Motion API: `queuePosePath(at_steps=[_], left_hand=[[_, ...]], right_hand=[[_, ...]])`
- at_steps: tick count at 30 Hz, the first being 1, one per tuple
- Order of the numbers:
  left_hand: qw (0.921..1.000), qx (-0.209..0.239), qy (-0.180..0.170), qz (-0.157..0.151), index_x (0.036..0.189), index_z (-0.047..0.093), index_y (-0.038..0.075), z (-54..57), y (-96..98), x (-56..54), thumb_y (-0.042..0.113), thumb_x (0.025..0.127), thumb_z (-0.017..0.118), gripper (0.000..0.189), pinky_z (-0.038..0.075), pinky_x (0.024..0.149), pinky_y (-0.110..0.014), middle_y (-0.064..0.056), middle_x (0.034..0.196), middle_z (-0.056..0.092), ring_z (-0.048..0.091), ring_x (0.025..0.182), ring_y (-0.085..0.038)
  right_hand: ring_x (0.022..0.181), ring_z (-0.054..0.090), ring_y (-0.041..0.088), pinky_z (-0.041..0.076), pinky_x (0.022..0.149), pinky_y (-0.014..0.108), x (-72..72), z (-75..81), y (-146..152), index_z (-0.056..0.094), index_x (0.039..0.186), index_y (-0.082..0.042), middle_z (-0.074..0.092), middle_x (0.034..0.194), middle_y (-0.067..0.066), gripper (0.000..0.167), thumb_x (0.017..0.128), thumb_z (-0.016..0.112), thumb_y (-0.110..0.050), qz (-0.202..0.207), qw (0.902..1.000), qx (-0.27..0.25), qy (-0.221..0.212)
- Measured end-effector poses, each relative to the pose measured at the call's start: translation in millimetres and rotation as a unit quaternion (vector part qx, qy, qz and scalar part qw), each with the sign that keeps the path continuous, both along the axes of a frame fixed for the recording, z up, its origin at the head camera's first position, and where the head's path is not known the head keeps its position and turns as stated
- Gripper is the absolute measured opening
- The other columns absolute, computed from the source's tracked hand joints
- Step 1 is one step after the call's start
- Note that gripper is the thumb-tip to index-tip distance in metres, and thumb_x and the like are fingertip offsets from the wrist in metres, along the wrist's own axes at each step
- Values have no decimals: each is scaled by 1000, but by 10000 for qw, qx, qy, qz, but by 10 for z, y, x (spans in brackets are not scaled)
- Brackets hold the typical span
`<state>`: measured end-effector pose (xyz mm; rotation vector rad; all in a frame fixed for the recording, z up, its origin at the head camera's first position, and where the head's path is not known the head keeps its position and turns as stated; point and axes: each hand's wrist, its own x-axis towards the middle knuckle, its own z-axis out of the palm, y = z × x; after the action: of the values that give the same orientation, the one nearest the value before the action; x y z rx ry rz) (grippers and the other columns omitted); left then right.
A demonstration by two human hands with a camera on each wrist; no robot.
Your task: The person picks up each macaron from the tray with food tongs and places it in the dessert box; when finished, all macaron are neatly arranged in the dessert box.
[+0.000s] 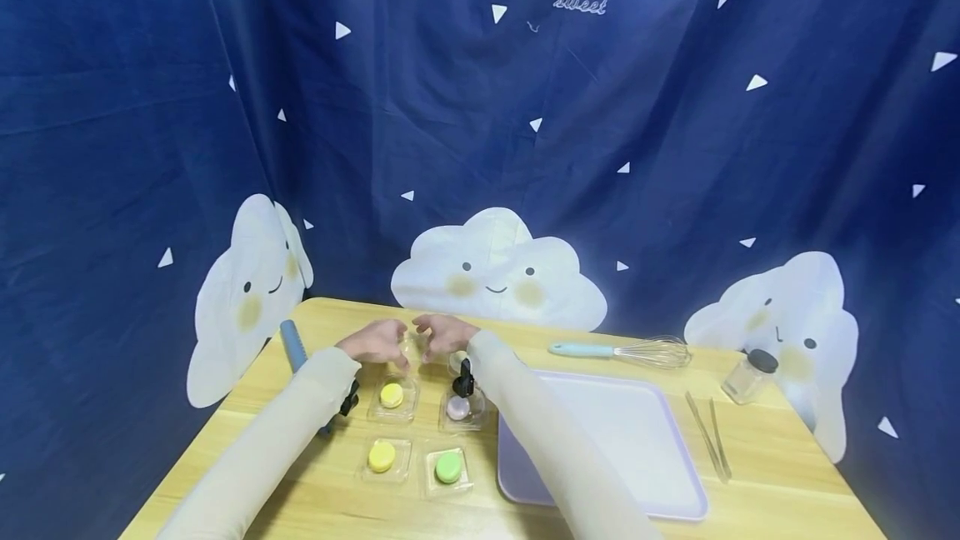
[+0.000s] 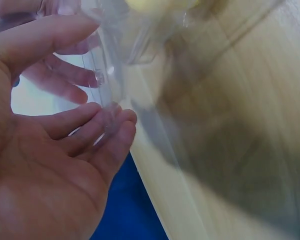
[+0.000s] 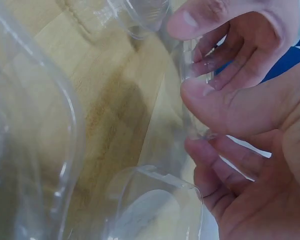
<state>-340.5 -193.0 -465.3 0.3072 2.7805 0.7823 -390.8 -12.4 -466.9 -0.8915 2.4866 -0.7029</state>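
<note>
Toward the back of the table, my left hand [image 1: 380,342] and right hand [image 1: 444,335] meet at a clear plastic box [image 2: 107,75]. The left thumb and fingertips hold its edge, while the right hand pinches the same thin plastic, thumb on one side and fingertips [image 3: 205,150] on the other. Just below the hands, a yellow macaron [image 1: 392,395] and a lilac macaron [image 1: 458,407] sit in clear boxes. Nearer the front are another yellow macaron [image 1: 381,456] and a green macaron [image 1: 448,467], each in a clear tray. Part of the held box is hidden by fingers.
A lilac-rimmed tray [image 1: 600,440] lies under the right forearm. Behind it is a whisk [image 1: 622,351]; to its right are metal tongs [image 1: 708,436] and a black-lidded jar [image 1: 750,376]. A blue bar-shaped object [image 1: 294,346] lies at left, partly covered by the left sleeve.
</note>
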Motion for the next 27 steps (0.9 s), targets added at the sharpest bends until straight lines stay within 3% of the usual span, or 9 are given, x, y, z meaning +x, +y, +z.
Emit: queuePosePath(at_steps=[4,8,16,20,24,27], left_hand=[[9996,269,54,-71,144,48,-8,37,-39,21,21,70,83,86,48,110,-52,-24,141,59,58,129,-39],[9977,622,169,-195,146,45,-7,71,-56,45,17,70,81,88,48,110,-53,-25,145,55,57,130,-41],[9896,1117,781,-456,146,47,-4,172,-63,77,12,72,80,83,45,114,-57,-26,147,53,52,134,-45],[9829,1566,939,-249,146,45,-5,275,-74,95,21,80,81,80,43,116,-57,-26,148,52,51,137,-45],[9660,2440,824,216,151,42,-2,358,-96,109,31,91,74,75,42,118,-55,-24,152,49,50,139,-41],[9395,3358,535,421,151,41,-2,396,-125,109,33,100,63,66,42,119,-52,-26,151,48,53,136,-38]], right_hand=[[91,66,15,57,83,24,19,7,33,42,153,-4,53,150,16,86,75,79,4,-26,9991,-377,-207],[78,61,10,53,70,20,4,38,62,46,150,-5,55,149,15,83,74,80,3,34,9985,-551,-17],[77,60,9,53,70,21,28,222,174,56,143,-9,61,139,12,74,75,85,-6,-117,9936,-1092,265],[78,62,9,54,71,21,91,332,239,54,144,-8,63,137,10,73,77,83,-4,-243,9889,-1392,468],[79,60,10,52,72,22,155,409,305,54,144,-10,67,127,7,74,76,85,-9,-637,9776,-1568,1253],[83,59,14,52,76,26,206,466,351,51,144,-10,65,123,8,77,76,86,-12,-956,9557,-1765,2154]])
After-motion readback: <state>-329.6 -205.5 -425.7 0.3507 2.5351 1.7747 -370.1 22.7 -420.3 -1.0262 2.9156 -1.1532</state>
